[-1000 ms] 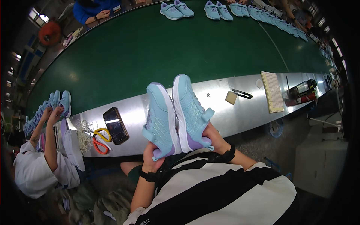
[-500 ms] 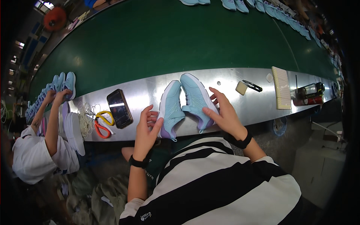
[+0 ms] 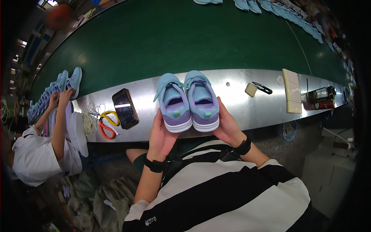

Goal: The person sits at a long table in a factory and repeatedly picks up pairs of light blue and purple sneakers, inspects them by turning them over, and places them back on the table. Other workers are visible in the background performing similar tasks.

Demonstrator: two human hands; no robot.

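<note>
The left hand [image 3: 164, 137] and the right hand [image 3: 228, 129] are clamped on a pair of light-blue and lilac shoes, the left shoe [image 3: 176, 119] and the right shoe [image 3: 206, 119], one hand on the outer side of each; the heels face the wearer, the shoes sit side by side between the palms, and the shoes hide several fingertips; whether the toes touch the metal ledge [image 3: 251, 112] beneath cannot be told.

Left of the grip lies a phone [image 3: 125, 109], then a tool with yellow and orange handles [image 3: 111, 113], partly over a tangle of pale cord [image 3: 90, 125]; farther left are white soles [image 3: 79, 133] and a co-worker's hands [image 3: 63, 96] at a row of blue shoes [image 3: 48, 92]; beyond the grip spreads a green surface [image 3: 162, 38], with more shoes [image 3: 247, 5] along its far side.

Right of the grip are a small metal ring [image 3: 228, 84], a tan block [image 3: 251, 89] just beside a black cutter [image 3: 264, 88], a white piece [image 3: 279, 80], a pale yellow pad [image 3: 292, 92], and a dark bottle [image 3: 320, 92] near a red container [image 3: 324, 104].

The bottle bears pale lettering; small white script marks the striped shirt [image 3: 232, 193] below the grip; print on the pad and the phone's screen is too small to read.
</note>
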